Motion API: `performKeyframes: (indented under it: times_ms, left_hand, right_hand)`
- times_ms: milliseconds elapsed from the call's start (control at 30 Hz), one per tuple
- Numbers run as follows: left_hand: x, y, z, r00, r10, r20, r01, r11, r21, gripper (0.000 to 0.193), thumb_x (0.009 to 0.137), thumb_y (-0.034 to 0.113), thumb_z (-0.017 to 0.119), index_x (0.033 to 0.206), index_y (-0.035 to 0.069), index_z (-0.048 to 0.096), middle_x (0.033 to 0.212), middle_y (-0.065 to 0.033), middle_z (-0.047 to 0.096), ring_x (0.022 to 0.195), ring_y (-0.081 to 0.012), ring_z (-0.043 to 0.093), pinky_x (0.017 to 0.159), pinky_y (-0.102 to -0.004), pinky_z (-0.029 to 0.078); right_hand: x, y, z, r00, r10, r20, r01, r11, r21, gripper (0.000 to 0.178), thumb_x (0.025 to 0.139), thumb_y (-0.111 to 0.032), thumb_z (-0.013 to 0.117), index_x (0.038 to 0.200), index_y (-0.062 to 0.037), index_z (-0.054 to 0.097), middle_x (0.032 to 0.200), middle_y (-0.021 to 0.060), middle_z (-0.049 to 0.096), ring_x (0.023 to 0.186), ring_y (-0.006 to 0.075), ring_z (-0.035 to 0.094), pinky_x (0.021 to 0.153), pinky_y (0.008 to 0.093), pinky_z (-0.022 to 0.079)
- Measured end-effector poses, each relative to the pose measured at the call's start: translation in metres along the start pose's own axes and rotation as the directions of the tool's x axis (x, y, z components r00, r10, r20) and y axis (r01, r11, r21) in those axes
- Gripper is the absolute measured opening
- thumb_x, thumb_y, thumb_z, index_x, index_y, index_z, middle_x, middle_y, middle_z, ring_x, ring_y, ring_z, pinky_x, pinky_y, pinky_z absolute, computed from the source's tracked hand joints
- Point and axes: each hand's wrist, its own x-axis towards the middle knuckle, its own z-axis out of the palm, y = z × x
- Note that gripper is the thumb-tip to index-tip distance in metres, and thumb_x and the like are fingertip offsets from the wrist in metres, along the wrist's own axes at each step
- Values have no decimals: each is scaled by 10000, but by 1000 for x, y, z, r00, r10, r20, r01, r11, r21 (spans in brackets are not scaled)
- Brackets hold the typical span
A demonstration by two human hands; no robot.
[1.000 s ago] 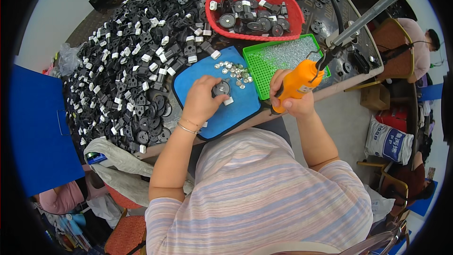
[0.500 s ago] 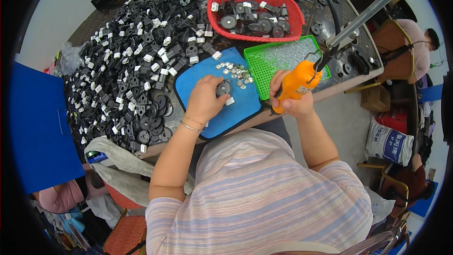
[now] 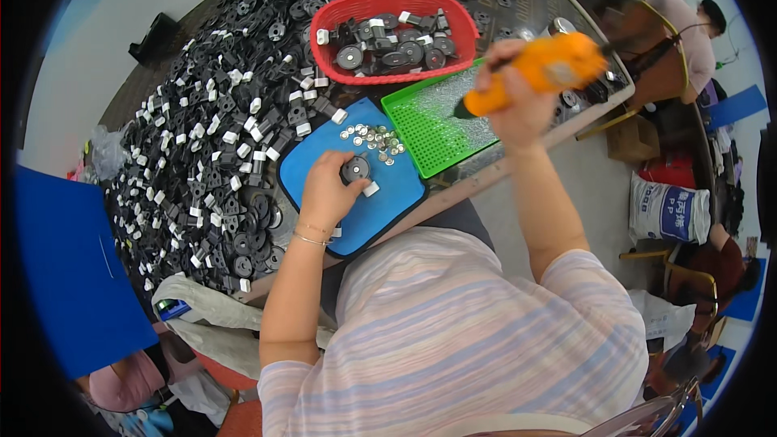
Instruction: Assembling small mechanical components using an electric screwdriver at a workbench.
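My left hand (image 3: 327, 188) rests on the blue mat (image 3: 324, 137), its thumb and fingers closed round a black plastic wheel part (image 3: 356, 168) with a white end piece beside the thumb. Small silver round metal pieces (image 3: 379, 144) lie loose on the mat just beyond it. My right hand (image 3: 522, 113) grips an orange electric screwdriver (image 3: 554, 69), blurred by motion. Its dark tip end points down and left over a green perforated tray (image 3: 433, 163) that holds many small shiny screw-like pieces (image 3: 453, 97).
A red basket (image 3: 396, 78) of assembled black wheel parts stands behind the mat and tray. Left of the mat, a large heap of black parts with white ends (image 3: 218, 137) covers the table. A grey cloth (image 3: 206, 328) hangs at the near left edge. Other people sit nearby.
My right hand has swung the screwdriver up and away from the mat's right edge to over the green tray. My left hand still holds the wheel part. The whole view has shifted slightly.
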Motion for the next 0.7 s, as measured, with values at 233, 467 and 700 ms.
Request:
performKeyframes:
  times_ms: [233,467,700]
  left_hand:
    - [-1,-2,-1,999,-47,27,49,997,-67,454,628,98,787,1034,-8,614,985,-155,617,890,-322,598,777,-357,489]
    - [0,-6,1,999,-38,37,41,996,-82,472,626,96,790,1050,-3,607,992,-161,608,874,-320,598,766,-349,489]
    - [0,-5,0,999,-18,27,19,997,-69,472,624,91,790,1048,-5,605,972,-157,604,854,-314,593,752,-346,487]
  right_hand:
    - [0,63,13,999,21,-26,-25,983,-183,284,764,61,613,1016,-7,501,890,117,593,668,157,595,615,277,502]
    - [2,77,23,1000,-6,3,6,977,-215,302,750,37,655,1009,-16,509,894,98,599,696,144,609,622,265,520]
    - [3,83,22,999,-31,35,39,969,-244,289,745,43,660,993,-9,522,888,93,602,717,145,611,624,268,530]
